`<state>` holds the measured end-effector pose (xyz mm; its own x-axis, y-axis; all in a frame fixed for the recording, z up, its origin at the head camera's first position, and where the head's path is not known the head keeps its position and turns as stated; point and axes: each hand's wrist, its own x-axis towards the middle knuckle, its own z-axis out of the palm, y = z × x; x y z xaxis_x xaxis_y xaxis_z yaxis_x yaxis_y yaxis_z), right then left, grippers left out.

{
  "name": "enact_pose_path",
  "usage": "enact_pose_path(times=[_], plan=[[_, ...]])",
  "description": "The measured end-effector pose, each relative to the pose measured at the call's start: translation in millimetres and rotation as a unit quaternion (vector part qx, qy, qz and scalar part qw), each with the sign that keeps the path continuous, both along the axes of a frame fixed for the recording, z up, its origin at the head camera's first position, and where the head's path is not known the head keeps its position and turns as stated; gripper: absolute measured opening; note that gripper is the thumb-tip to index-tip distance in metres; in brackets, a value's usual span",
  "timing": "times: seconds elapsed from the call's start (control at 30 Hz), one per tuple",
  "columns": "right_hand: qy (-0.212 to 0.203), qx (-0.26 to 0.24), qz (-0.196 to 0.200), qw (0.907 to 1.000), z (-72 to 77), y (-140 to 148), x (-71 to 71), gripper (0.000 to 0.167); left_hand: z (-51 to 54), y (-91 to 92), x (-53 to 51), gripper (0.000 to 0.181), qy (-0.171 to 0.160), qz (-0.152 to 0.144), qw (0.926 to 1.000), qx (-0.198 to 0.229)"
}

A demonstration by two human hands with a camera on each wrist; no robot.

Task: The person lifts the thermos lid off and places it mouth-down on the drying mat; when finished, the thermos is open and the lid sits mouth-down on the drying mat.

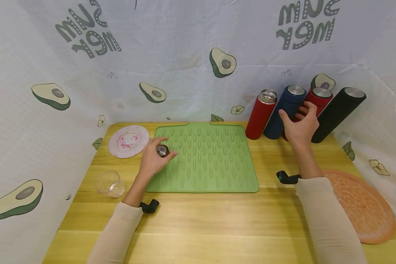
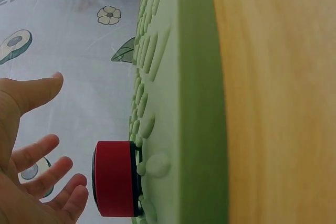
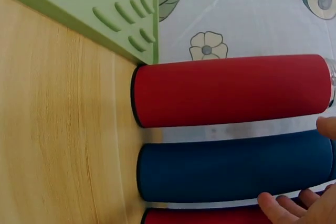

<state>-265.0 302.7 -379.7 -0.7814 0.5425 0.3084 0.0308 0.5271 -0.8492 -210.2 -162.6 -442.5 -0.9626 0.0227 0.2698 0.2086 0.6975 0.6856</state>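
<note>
On the left part of the green ribbed mat (image 1: 204,157) sits a small red cap (image 1: 162,150) with a silver top. My left hand (image 1: 153,157) is spread around it, thumb and fingers apart; the left wrist view shows a gap between the fingers and the cap (image 2: 114,179). My right hand (image 1: 300,126) is at the blue thermos (image 1: 280,119), thumb on one side and fingers on the other. In the right wrist view these fingers look loosely extended; whether they touch the blue thermos (image 3: 231,169) I cannot tell. Left of it, a red thermos (image 1: 260,115) stands uncapped, its steel neck bare.
Another red thermos (image 1: 319,96), partly hidden by my right hand, and a black one (image 1: 336,113) stand at the back right. A pink round mat (image 1: 129,141) and a clear glass (image 1: 110,184) are at the left. An orange round mat (image 1: 363,205) lies at the right.
</note>
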Motion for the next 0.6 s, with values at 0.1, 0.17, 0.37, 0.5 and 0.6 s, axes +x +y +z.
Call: enact_pose_path(times=[0.1, 0.17, 0.37, 0.5, 0.6], plan=[[-0.004, 0.0, 0.01, 0.9999, -0.4, -1, -1.4, 0.078, -1.3, 2.6, -0.4, 0.064, 0.009, -0.006, 0.9999, 0.004], [-0.001, 0.002, 0.016, 0.9999, -1.3, -2, -3.5, 0.077, -2.7, 4.1, -0.8, 0.063, 0.012, -0.01, 0.9999, 0.005], [0.02, 0.018, 0.0, 0.9996, -5.3, -6, -11.4, 0.073, -7.0, 7.3, -2.4, 0.061, 0.009, -0.016, 0.9997, 0.016], [0.018, 0.041, -0.016, 0.9989, -6.4, -8, -14.8, 0.073, -7.3, 8.2, -2.6, 0.059, 0.009, -0.015, 0.9996, 0.02], [0.011, 0.06, -0.01, 0.9981, -8.2, -7, -16.2, 0.076, -7.8, 8.6, -2.7, 0.059, 0.01, -0.018, 0.9996, 0.02]])
